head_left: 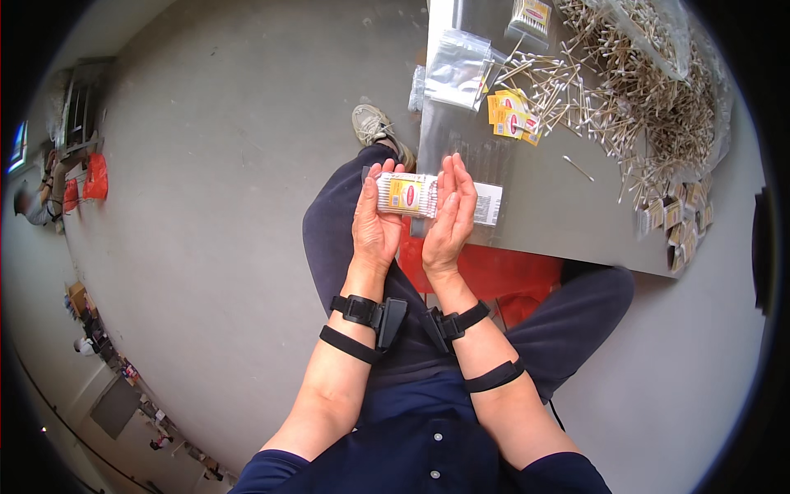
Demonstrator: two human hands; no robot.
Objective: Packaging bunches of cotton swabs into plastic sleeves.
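Note:
A clear bag of cotton swabs with a yellow card (397, 195) lies across my left hand (376, 226), its swabs side by side. The left thumb presses on the bag's left end while the fingers support it from behind. At the bag's right end, my right hand (450, 218) is open, fingers stretched out and palm turned toward the bag, its edge seeming to touch it. Just beyond the right hand shows a white barcode label (488, 204), partly hidden; whether it belongs to the held bag I cannot tell.
On the grey table (568, 198) lie empty clear bags (457, 70), yellow cards (515, 119), loose swabs (553, 86) and a filled pack (531, 18). A big swab heap (658, 99) sits at right above several packs (687, 218). Red material (502, 272) hangs below the table edge.

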